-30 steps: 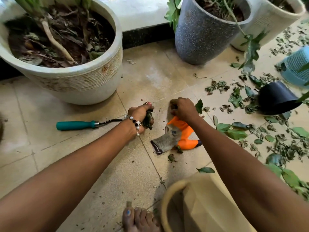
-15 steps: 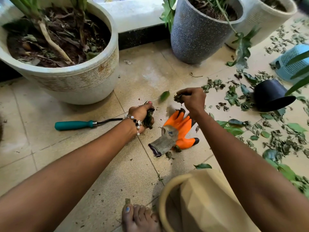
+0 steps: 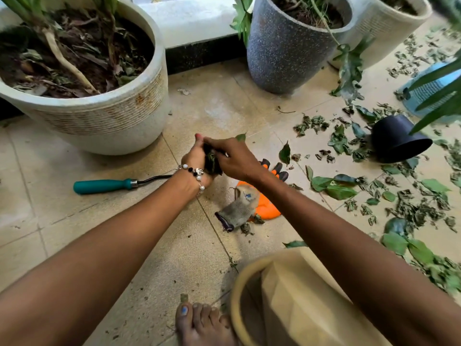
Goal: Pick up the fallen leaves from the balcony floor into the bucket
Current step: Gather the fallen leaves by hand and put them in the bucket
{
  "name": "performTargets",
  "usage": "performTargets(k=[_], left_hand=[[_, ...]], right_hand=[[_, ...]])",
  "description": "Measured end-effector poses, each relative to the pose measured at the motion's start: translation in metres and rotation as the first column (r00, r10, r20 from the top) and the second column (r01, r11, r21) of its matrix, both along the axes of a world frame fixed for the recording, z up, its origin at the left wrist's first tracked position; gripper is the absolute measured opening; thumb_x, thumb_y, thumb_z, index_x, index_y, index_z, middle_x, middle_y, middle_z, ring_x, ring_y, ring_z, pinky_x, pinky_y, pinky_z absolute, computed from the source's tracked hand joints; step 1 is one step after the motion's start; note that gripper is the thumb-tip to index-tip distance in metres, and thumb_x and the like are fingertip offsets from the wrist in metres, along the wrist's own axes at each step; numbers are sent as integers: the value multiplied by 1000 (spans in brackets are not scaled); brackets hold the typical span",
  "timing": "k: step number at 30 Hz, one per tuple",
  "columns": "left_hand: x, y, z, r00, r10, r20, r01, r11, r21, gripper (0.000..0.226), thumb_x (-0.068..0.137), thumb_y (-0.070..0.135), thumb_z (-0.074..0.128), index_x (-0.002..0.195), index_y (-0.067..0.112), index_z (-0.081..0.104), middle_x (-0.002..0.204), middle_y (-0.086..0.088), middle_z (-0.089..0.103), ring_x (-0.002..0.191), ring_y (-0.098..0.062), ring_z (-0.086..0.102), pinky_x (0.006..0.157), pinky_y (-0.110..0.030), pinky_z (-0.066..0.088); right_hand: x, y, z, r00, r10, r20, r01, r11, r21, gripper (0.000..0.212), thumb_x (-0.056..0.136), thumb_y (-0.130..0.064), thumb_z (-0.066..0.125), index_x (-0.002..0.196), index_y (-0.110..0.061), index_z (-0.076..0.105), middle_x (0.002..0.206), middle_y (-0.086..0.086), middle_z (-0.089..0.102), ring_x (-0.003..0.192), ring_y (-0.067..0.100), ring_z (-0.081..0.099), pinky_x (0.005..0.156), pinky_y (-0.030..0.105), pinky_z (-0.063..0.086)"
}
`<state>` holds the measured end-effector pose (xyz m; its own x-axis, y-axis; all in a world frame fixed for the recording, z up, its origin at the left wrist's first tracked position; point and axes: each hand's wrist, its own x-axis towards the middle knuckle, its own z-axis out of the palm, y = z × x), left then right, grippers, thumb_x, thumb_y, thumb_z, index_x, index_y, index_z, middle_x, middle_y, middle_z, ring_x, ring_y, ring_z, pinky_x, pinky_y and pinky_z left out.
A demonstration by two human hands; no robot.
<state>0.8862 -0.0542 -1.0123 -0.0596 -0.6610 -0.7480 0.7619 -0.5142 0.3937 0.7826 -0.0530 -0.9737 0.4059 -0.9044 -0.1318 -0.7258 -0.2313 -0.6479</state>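
Glove beside bucket

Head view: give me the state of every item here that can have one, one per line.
left hand: holds a wad of leaves
right hand: fingers pressing leaves into that wad
bucket: upright, paper-lined
orange glove: lying flat on the floor
teal-handled tool: lying on the floor, untouched
black pot: tipped on its side
loose leaves: scattered on the floor, uncollected

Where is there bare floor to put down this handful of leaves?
Bare tile lies between the big white pot and the grey speckled pot, and below the teal-handled tool. Right of the orange glove, fallen leaves crowd the floor.
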Motion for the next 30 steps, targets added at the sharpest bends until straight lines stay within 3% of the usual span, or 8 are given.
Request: performTargets(k=[2,5,8,11,19,23,26,30], left_hand=[[10,-3,1,996,-47,77,47,999,9,50,90,49,59,118,8,63,108,-8,68,72,-20,69,57,-28,57],[14,-6,3,983,-66,169,65,998,11,29,90,31,67,98,4,60,80,-12,60,40,-14,52,38,-18,43],[23,-5,2,972,-66,225,56,997,51,26,90,24,68,98,2,58,78,-13,56,38,-16,48,37,-18,41],[39,-3,-3,972,-95,216,72,991,112,24,92,27,65,94,6,55,73,-11,52,35,-16,45,37,-17,40],[44,6,-3,948,-198,251,171,977,125,33,87,38,69,79,13,50,65,-4,45,41,-14,42,35,-16,35],[33,6,-1,918,-187,350,155,981,118,25,88,30,68,78,11,56,71,-7,51,49,-18,46,38,-18,39],[22,8,-3,901,-184,393,155,982,103,21,89,27,66,81,9,59,74,-10,56,52,-22,50,40,-20,40],[-3,13,3,910,-207,360,216,976,15,30,91,35,65,80,8,61,72,-11,58,41,-19,50,39,-20,40]], right_hand=[[-14,-11,0,989,145,23,-146,971,189,42,100,-13,44,142,-14,47,141,18,50,133,27,44,106,44,38],[-33,-27,2,929,-152,337,38,946,323,32,100,-9,47,131,-4,57,121,16,66,105,17,62,85,22,49],[-49,-60,-23,948,-316,-35,317,948,34,31,95,-12,57,124,-4,63,123,16,65,111,26,62,90,26,46],[-50,-70,-47,890,-123,-439,137,991,0,48,93,-16,58,140,-10,49,139,18,51,129,34,45,103,36,34],[-33,-52,-74,828,-23,-560,-91,980,-175,24,82,5,51,99,6,69,100,24,65,95,38,60,75,38,47],[-32,-39,-51,978,-170,-122,158,983,-97,15,79,4,69,93,2,75,93,18,73,88,29,70,84,37,55],[-28,-18,-19,878,-348,330,254,921,296,17,75,7,76,91,3,71,87,19,71,80,30,71,76,35,60],[-30,1,1,868,-351,350,246,919,309,21,76,12,71,84,-6,66,82,17,65,77,32,71,74,39,60]])
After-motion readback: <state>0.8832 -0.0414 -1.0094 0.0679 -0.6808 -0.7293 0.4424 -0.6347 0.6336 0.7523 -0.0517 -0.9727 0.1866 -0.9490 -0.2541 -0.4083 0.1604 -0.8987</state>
